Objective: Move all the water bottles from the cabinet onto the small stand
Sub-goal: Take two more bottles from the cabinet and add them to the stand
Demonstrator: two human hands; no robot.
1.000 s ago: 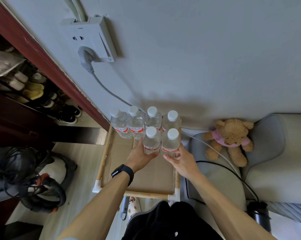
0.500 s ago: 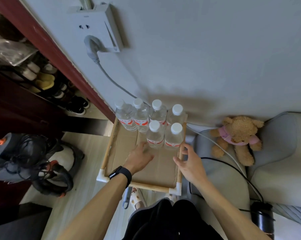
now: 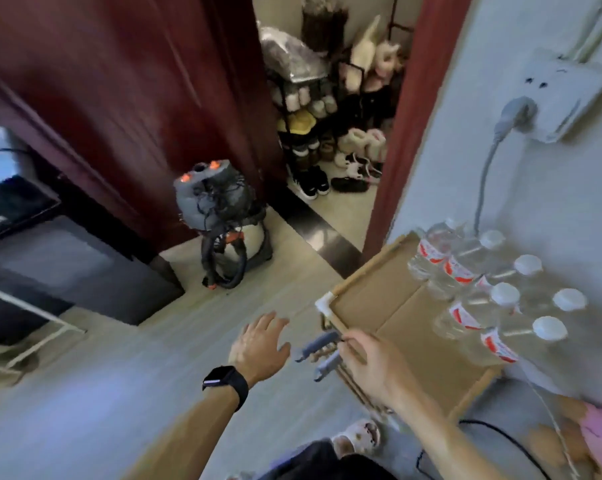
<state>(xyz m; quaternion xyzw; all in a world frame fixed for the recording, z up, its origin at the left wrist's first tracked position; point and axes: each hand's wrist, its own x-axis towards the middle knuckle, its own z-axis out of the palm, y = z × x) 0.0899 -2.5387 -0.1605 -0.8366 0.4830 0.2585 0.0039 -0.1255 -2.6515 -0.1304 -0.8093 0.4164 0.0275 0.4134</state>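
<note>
Six water bottles [image 3: 493, 292] sit bunched at the wall side of the small stand [image 3: 372, 292]; its near cardboard is bare. Both hands empty: L hand [image 3: 259, 344] spread over the floor [image 3: 154, 341], R hand [image 3: 372, 363] loosely open by the stand's front edge. Prob. btwn trips; next needs a turn to the cabinet to check for more.

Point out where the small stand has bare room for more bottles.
The wood-framed stand's brown cardboard top is bare from its white plastic corner joint across to the clear white-capped water bottles. All six crowd against the grey wall. The right hand overlaps its near edge; the left hand hangs over open floor.
</note>
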